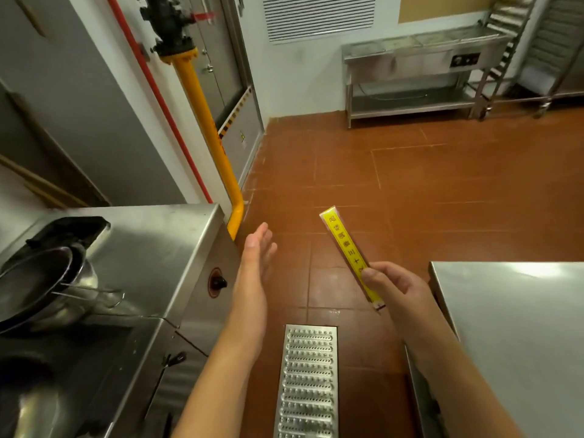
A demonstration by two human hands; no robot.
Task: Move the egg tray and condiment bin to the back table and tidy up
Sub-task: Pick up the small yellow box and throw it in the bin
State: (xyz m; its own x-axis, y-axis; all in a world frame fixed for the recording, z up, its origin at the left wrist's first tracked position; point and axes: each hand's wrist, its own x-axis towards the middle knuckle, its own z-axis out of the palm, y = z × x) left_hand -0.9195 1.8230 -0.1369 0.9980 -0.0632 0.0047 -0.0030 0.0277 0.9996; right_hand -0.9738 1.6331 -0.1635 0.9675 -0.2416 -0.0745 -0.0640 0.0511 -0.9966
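Neither an egg tray nor a condiment bin can be seen from here. What the person carries is a long, flat yellow packet [351, 256] printed with dark red characters, sealed in clear wrap. The right hand [395, 287] pinches it near its lower end, thumb on top and fingers curled beneath, so the packet slants up and away to the left over the red-brown tiled floor [442, 184].

The left hand [257, 263] is held out flat beside it — fingers straight and together, palm turned inward, holding nothing. It hangs in the air just off the corner of a steel cooking range [151, 248], close to a black knob [218, 282] on the range's front. On the range top sit nested metal bowls [47, 289] with wire handles.

Below the two forearms a perforated steel drain cover [308, 380] is set into the floor. At the right, the corner of a bare steel table [521, 327] comes in, just beside the right forearm.

Farther off, a yellow pipe [208, 137] and a thin red one run down the left wall, and against the back wall stands a steel serving table [420, 58] with a lower shelf — a tall tray rack [512, 42] beside it.
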